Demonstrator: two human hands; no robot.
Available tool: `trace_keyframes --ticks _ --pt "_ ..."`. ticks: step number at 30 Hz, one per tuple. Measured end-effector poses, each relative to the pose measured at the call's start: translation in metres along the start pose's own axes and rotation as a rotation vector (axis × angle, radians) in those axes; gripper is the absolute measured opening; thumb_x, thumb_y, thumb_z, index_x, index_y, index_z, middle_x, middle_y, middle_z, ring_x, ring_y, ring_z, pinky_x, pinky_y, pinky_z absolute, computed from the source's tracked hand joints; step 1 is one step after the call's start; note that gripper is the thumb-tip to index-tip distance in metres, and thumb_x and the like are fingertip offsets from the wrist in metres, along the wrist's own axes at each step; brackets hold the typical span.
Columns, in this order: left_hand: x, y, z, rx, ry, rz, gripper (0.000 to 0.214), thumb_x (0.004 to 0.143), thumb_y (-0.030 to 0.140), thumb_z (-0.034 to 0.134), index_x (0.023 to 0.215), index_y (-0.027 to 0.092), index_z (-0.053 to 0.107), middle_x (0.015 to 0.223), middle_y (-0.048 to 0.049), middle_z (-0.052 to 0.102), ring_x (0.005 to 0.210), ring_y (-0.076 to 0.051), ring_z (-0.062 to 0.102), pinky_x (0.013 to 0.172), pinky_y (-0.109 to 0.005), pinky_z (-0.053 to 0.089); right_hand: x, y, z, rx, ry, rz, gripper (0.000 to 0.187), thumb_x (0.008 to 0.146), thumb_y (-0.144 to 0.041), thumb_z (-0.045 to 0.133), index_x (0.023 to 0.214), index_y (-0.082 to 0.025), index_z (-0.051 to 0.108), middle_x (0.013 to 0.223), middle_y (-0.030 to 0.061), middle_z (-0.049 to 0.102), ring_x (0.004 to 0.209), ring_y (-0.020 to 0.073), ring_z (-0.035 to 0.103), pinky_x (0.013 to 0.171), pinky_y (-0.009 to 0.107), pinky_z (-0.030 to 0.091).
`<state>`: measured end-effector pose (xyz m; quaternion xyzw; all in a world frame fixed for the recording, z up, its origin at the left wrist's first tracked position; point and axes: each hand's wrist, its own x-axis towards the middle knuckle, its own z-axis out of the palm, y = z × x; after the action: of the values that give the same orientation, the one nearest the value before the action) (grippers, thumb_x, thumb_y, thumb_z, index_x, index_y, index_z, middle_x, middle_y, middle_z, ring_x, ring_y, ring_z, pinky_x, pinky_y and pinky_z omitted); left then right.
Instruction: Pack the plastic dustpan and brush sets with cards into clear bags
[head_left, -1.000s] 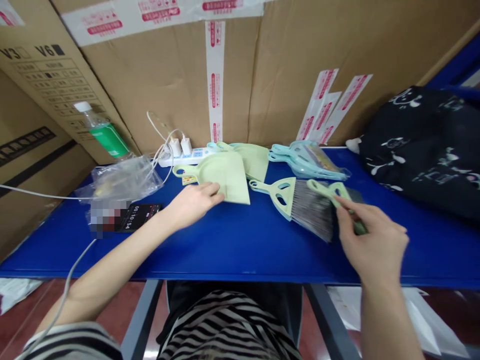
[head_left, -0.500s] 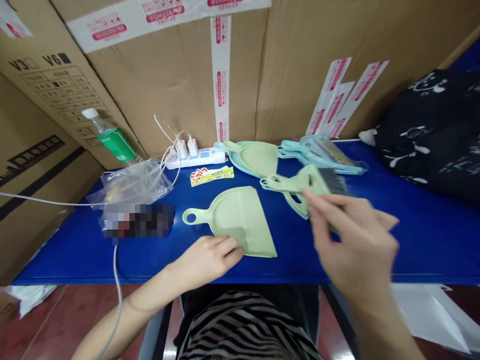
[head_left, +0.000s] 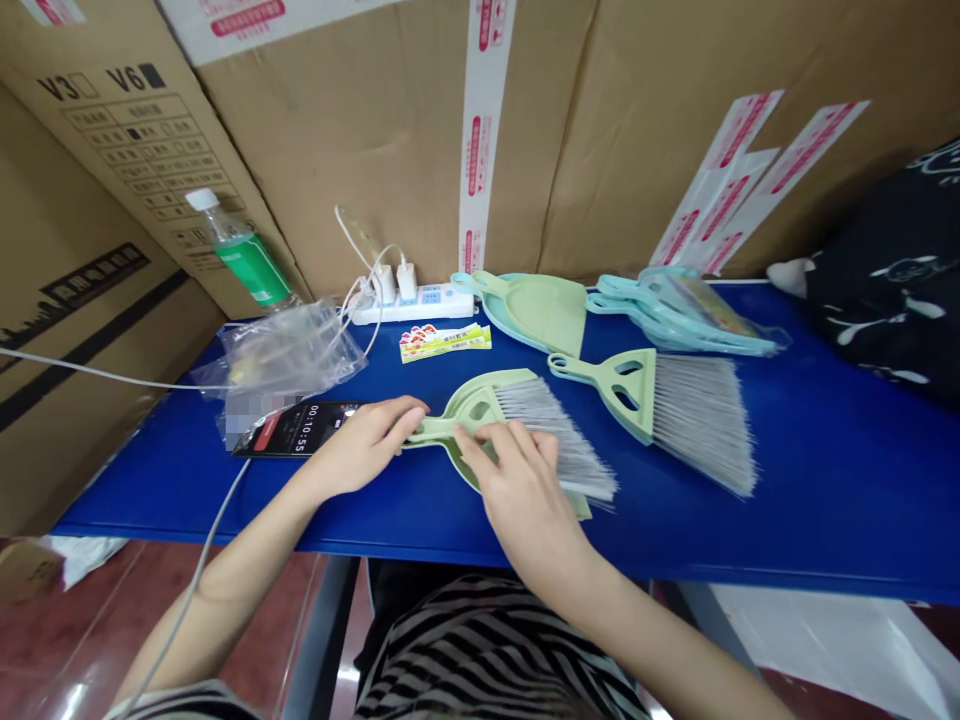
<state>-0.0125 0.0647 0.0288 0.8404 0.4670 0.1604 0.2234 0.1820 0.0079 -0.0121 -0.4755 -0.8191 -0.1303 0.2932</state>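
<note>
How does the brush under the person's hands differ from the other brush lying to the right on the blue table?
The first brush is touched by the left hand and the right hand, while the other brush lies untouched. The first brush lies over a pale green dustpan; the other brush lies directly on the blue table. Both have a pale green plastic handle and grey bristles.

Upper left: "V3" and "V6" on carton (head_left: 112, 85). Center left: phone (head_left: 296, 430) screen reads "00:10:55". Red print on tape (head_left: 480, 130) illegible.
</note>
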Motion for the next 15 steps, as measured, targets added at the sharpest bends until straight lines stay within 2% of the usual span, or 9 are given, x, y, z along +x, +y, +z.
trace_keyframes --ticks 2,5,7,9,12,15 --pt "0.003 -0.001 0.007 -0.094 -0.019 -0.001 0.041 0.099 0.044 0.032 0.101 0.018 0.064 0.09 -0.0023 0.072 0.064 -0.013 0.064 0.064 -0.024 0.053 0.001 -0.004 0.004 0.045 -0.037 -0.019 0.033 0.091 -0.003 0.048 0.117 -0.01 0.068 0.086 0.0112 0.067 0.077 0.0226 0.054 0.066 0.036 0.039" --pt "0.005 -0.003 0.013 -0.198 -0.041 -0.028 0.038 0.095 0.044 0.038 0.098 0.017 0.065 0.096 -0.0049 0.071 0.073 -0.015 0.064 0.061 -0.022 0.052 0.001 -0.001 -0.001 0.147 -0.171 -0.047 0.031 0.095 -0.013 0.05 0.122 -0.009 0.065 0.094 0.0127 0.068 0.082 0.0239 0.056 0.068 0.037 0.046" --pt "0.005 -0.004 0.014 -0.293 -0.068 -0.082 0.038 0.093 0.046 0.042 0.098 0.016 0.066 0.094 -0.0052 0.07 0.072 -0.015 0.063 0.056 -0.021 0.05 0.001 0.009 -0.012 0.201 -0.282 -0.102 0.032 0.097 -0.019 0.049 0.125 -0.012 0.063 0.104 0.0143 0.068 0.09 0.0253 0.058 0.073 0.039 0.05" --pt "0.005 -0.006 0.014 -0.4 -0.104 -0.144 0.039 0.091 0.048 0.046 0.098 0.015 0.065 0.083 -0.0031 0.067 0.062 -0.013 0.059 0.051 -0.021 0.048 0.001 0.025 -0.022 0.219 -0.354 -0.197 0.034 0.097 -0.021 0.049 0.128 -0.014 0.061 0.119 0.0152 0.066 0.103 0.0271 0.058 0.084 0.042 0.051" --pt "0.006 -0.008 0.015 -0.584 -0.169 -0.215 0.04 0.086 0.052 0.054 0.096 0.014 0.062 0.062 0.0045 0.054 0.047 -0.009 0.05 0.045 -0.021 0.045 0.004 0.054 -0.028 0.2 -0.444 -0.303 0.041 0.098 -0.031 0.05 0.136 -0.017 0.056 0.137 0.0151 0.058 0.127 0.033 0.05 0.097 0.051 0.048" --pt "0.008 -0.008 0.016 -0.703 -0.201 -0.245 0.043 0.081 0.056 0.061 0.092 0.014 0.061 0.056 0.0073 0.049 0.045 -0.008 0.048 0.043 -0.02 0.043 0.011 0.078 -0.022 0.223 -0.564 -0.386 0.056 0.097 -0.043 0.051 0.147 -0.019 0.045 0.154 0.0167 0.041 0.142 0.0398 0.032 0.105 0.064 0.038"
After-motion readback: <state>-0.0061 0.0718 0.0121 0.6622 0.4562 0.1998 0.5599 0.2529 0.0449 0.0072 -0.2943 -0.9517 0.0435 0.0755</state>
